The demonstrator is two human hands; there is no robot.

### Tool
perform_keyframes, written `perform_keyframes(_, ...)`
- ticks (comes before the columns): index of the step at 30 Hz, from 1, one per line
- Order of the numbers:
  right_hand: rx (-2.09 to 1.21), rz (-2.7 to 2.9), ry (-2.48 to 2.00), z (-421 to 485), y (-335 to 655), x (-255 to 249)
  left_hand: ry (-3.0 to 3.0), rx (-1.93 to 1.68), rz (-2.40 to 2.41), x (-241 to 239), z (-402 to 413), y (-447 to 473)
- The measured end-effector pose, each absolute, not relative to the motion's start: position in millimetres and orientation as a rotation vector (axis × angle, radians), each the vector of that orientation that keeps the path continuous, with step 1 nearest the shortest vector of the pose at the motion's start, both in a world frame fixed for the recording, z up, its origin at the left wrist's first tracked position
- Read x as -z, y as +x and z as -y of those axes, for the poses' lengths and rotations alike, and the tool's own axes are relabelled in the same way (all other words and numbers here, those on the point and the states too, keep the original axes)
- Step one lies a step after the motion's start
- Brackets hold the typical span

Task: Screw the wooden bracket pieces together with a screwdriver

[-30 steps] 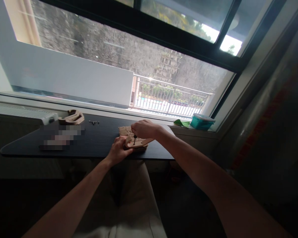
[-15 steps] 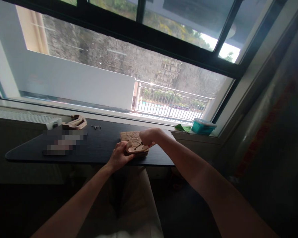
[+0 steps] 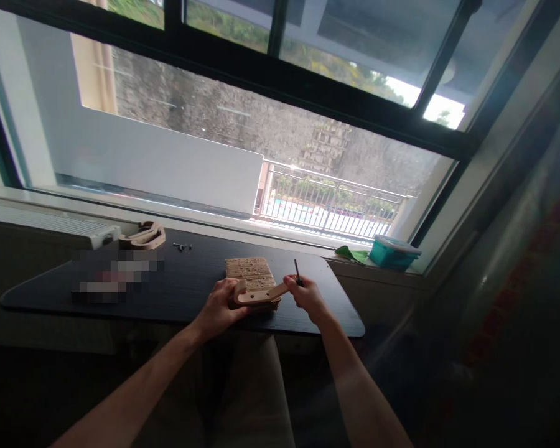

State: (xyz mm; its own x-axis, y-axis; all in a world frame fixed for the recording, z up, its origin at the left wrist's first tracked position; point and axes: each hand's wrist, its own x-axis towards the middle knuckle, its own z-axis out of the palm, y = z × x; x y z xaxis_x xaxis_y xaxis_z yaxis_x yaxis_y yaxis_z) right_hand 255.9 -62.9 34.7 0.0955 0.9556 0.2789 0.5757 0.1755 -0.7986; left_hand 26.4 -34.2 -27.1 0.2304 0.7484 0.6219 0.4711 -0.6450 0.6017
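A curved pale wooden piece with drilled holes (image 3: pixel 256 298) lies along the near edge of a stack of corrugated cardboard (image 3: pixel 248 269) on the dark table. My left hand (image 3: pixel 221 305) is closed around the piece's left end, thumb along the near side and fingers behind. My right hand (image 3: pixel 307 295) is closed at the piece's right end, and a thin dark screwdriver-like tool (image 3: pixel 297 270) sticks up out of its fingers. The tool's lower part is hidden in the hand. Whether the right fingers also pinch the wood, I cannot tell.
Further wooden curved parts (image 3: pixel 144 236) sit at the table's back left, with several small screws (image 3: pixel 182 247) beside them. A blurred-out patch (image 3: pixel 114 274) covers something at left. A teal box (image 3: pixel 394 252) and a green leaf-like item (image 3: pixel 351 254) rest on the windowsill.
My right hand has come down and right, off the top of the wooden piece. The tool has left the piece's surface and now points up. The left hand keeps its hold.
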Motion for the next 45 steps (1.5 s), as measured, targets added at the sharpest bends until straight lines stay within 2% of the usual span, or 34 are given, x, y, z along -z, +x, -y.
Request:
perform_keyframes(9, -0.667, 1.468, -1.304, 59, 252, -33, 2.176, -1.355, -1.234, 21, 39, 28)
perform_keyframes(28, -0.793, 1.274, -1.383, 35, 247, -27, 2.164, -1.295, -1.327, 18, 42, 36)
perform_keyframes(35, -0.897, 1.216, -1.362, 60, 242, -24, 2.343, -1.186, -1.402, 16, 47, 27)
perform_keyframes(39, -0.989, 1.146, -1.37, 80, 247, -14, 2.423, -1.061, -1.473, -2, 65, 32)
perform_keyframes(43, -0.992, 1.105, -1.334, 94, 257, -14, 2.381, -0.763, -0.98, -38, 67, 37)
perform_keyframes(45, -0.97, 1.084, -1.329, 101, 260, -16, 2.39, -0.808, -1.018, -54, 52, 41)
